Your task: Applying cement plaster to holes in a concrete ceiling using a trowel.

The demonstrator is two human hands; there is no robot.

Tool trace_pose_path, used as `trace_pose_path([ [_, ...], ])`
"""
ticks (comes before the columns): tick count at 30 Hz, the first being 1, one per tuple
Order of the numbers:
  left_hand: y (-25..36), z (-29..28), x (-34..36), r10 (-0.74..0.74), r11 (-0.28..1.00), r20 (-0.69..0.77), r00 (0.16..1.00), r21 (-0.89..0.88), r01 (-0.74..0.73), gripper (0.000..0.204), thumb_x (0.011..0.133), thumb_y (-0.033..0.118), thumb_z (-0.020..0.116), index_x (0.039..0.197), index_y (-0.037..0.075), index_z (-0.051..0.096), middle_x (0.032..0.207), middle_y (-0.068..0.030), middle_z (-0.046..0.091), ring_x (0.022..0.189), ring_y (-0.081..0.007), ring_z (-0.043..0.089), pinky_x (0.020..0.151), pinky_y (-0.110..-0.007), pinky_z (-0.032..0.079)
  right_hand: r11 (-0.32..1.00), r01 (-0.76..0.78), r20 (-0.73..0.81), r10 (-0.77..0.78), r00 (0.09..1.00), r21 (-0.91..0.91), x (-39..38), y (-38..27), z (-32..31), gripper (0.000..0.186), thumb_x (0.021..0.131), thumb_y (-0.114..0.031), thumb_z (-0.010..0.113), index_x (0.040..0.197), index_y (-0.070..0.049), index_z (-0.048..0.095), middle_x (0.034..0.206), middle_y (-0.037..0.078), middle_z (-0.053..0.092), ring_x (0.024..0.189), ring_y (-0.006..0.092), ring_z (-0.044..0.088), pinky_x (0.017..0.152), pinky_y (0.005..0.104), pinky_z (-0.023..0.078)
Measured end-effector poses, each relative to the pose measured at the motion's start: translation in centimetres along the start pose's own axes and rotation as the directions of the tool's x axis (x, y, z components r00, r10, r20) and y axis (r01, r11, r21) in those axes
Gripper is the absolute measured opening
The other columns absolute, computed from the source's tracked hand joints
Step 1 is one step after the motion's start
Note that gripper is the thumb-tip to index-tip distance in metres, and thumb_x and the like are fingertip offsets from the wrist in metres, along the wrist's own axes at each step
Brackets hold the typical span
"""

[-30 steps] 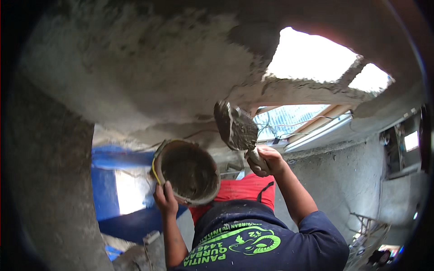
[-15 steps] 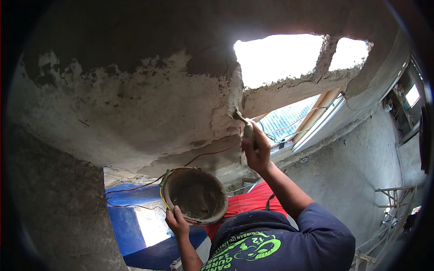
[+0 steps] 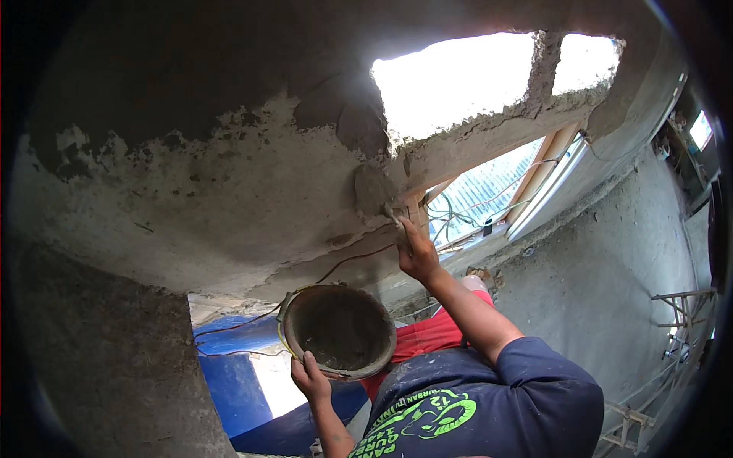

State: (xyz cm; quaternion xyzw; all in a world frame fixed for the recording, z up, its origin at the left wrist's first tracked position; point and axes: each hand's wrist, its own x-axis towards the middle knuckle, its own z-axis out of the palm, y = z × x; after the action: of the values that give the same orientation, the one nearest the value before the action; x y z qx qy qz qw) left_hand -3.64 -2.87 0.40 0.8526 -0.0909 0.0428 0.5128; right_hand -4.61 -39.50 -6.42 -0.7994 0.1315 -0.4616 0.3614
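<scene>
My left hand (image 3: 309, 375) grips the near rim of a round, mortar-crusted bucket (image 3: 336, 304), tilted so that its inside shows, with some grey mortar (image 3: 343, 357) at the bottom. In my right hand (image 3: 418, 256), fingers wrapped round its handle, is a trowel (image 3: 374, 191). The trowel's blade lies against the wall (image 3: 229, 191) below the left corner of a bright opening (image 3: 458, 84). Just above the blade, a darker, wet-looking patch of mortar (image 3: 361, 130) borders that opening.
Below the bright opening, a wood-framed window (image 3: 489, 187) has loose cables (image 3: 450, 221) across it. A thin cable (image 3: 347, 259) runs along the wall behind the bucket. Blue panels (image 3: 237, 382) stand at lower left, wooden scaffolding (image 3: 630, 420) at lower right.
My right hand has moved slightly down and left with the trowel, whose blade has gone from the opening's edge to the wall below it. A dark mortar patch now shows beside the opening.
</scene>
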Motion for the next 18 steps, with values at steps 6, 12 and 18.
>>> trace_pose_path([
  [6, -0.2, 0.0, 0.2, 0.008, 1.0, -0.024, 1.0, 0.004, -0.008, 0.034, 0.106, 0.025, 0.056, 0.104, -0.009, 0.062, 0.088, -0.0173, 0.069, 0.08, -0.0279, 0.065, 0.074, -0.041, 0.05, 0.98, 0.145, -0.138, -0.126, 0.982, 0.137, 2.1, -3.1, -3.0, 0.053, 0.089, 0.003, 0.067, 0.139, 0.008, 0.052, 0.125, 0.031, 0.066, 0.115, 0.0471, 0.067, 0.097, 0.0446, 0.055],
  [12, -0.3, 0.1, 0.5, -0.031, 0.996, 0.044, 0.999, 0.088, 0.027, 0.033, 0.104, 0.025, 0.057, 0.104, -0.007, 0.063, 0.089, -0.0177, 0.069, 0.078, -0.0312, 0.064, 0.074, -0.041, 0.05, 0.981, 0.193, -0.245, -0.182, 0.952, 0.021, 10.5, -6.2, -2.3, 0.05, 0.093, -0.001, 0.066, 0.141, 0.007, 0.053, 0.11, 0.025, 0.069, 0.084, 0.0363, 0.071, 0.077, 0.0394, 0.057],
  [18, -0.4, 0.4, 0.2, 0.051, 0.998, 0.005, 0.999, 0.036, -0.052, 0.033, 0.105, 0.025, 0.057, 0.099, -0.007, 0.061, 0.082, -0.0156, 0.067, 0.074, -0.0279, 0.063, 0.07, -0.042, 0.048, 0.955, 0.242, 0.034, -0.24, 0.97, -0.172, 6.1, -4.2, -1.0, 0.057, 0.086, -0.005, 0.067, 0.142, -0.004, 0.054, 0.096, 0.015, 0.065, 0.075, 0.0305, 0.068, 0.061, 0.039, 0.059],
])
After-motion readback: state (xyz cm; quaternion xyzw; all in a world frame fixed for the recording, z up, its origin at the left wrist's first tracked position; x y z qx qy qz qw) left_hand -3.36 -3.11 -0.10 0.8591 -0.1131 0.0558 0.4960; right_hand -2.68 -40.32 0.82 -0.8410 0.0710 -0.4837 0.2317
